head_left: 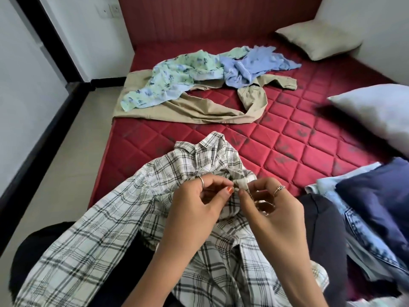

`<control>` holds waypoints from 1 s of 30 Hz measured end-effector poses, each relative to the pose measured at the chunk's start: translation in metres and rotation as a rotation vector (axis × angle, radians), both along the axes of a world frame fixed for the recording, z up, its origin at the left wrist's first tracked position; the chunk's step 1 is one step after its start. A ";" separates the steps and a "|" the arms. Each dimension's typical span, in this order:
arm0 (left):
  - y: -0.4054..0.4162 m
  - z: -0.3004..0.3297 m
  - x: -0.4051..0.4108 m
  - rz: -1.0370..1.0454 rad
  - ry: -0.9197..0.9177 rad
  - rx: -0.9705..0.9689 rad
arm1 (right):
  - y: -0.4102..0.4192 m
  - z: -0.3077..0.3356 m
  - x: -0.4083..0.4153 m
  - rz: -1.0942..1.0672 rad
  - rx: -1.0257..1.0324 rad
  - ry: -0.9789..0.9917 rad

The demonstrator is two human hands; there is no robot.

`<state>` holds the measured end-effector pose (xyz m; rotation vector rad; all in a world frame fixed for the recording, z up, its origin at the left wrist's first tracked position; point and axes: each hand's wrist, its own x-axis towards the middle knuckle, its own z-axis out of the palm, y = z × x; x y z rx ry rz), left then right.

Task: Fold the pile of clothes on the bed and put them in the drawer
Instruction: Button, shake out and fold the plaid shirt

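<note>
A white shirt with black checks (pixel 106 227) lies across my lap and the near edge of the red quilted mattress (pixel 287 138), collar pointing away from me. My left hand (pixel 194 209) and my right hand (pixel 270 209) meet just below the collar, each pinching the shirt's front fabric between thumb and fingers. Further up the bed lie a green floral garment (pixel 168 78), a crumpled blue garment (pixel 250 65) and a beige garment (pixel 199 107) spread under them. A heap of denim and navy clothes (pixel 371 209) sits at my right.
A beige pillow (pixel 318 38) rests at the far right corner by the red headboard, and a pale grey pillow (pixel 376 111) at the right edge. Tiled floor (pixel 66 151) runs along the bed's left side beside a white wall with black skirting.
</note>
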<state>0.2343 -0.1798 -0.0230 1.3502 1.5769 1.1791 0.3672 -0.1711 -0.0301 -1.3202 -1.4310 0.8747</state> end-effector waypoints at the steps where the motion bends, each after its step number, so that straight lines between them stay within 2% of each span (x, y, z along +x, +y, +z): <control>1: 0.000 0.000 0.001 0.009 0.011 -0.001 | -0.001 0.000 -0.001 -0.004 0.014 0.001; 6: -0.003 0.002 0.007 0.008 0.066 0.028 | -0.001 -0.001 0.000 -0.029 0.101 -0.053; 9: -0.004 0.005 0.009 0.016 0.029 0.052 | -0.001 -0.002 -0.001 -0.014 0.113 -0.109; 15: -0.007 0.005 0.008 0.026 -0.027 0.045 | -0.004 0.001 -0.004 0.004 0.032 -0.015; 22: -0.009 0.002 0.008 0.039 -0.303 -0.017 | -0.007 0.000 -0.003 0.057 -0.108 0.124; 30: -0.007 -0.001 0.010 0.101 -0.439 -0.037 | -0.006 0.001 -0.005 0.085 -0.138 0.222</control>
